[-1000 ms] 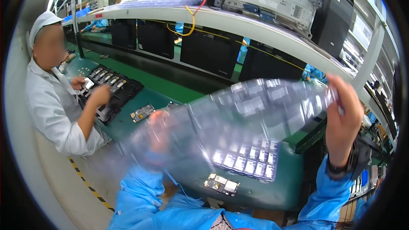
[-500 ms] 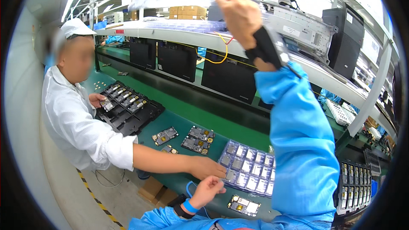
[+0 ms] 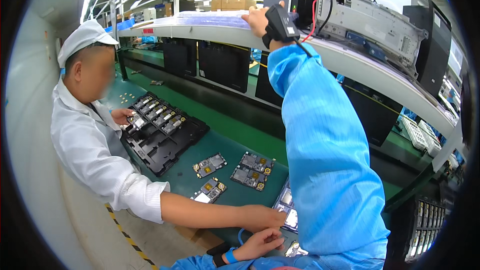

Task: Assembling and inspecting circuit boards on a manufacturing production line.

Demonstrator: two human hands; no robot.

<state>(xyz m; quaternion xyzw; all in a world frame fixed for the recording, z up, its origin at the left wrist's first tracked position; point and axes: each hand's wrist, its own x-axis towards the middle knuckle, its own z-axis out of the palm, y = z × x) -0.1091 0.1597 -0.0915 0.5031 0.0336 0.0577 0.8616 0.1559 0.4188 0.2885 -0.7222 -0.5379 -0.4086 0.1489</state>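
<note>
My right hand [image 3: 258,21] reaches up to the shelf, fingers spread at the end of a stack of clear plastic trays [image 3: 212,19]; it grips nothing that I can see. Low in the view, my left hand [image 3: 261,244] has loosely bent fingers with nothing visible in them. Just above it, a co-worker's hand [image 3: 265,218] reaches to the clear compartment tray [image 3: 286,197] of silvery pieces, mostly hidden behind my right sleeve. A circuit board [image 3: 296,249] shows partly below that tray.
Several circuit boards [image 3: 252,170] lie on the green bench. The co-worker at left holds a board [image 3: 136,120] over a black tray [image 3: 155,147]. Computer cases [image 3: 372,32] stand on the shelf; dark monitors [image 3: 223,66] are beneath. A black rack [image 3: 425,225] of boards is at right.
My right hand has come down to the shelf, and the clear plastic sheet it held up now lies at the stack. My right sleeve covers more of the compartment tray. The view has shifted.
</note>
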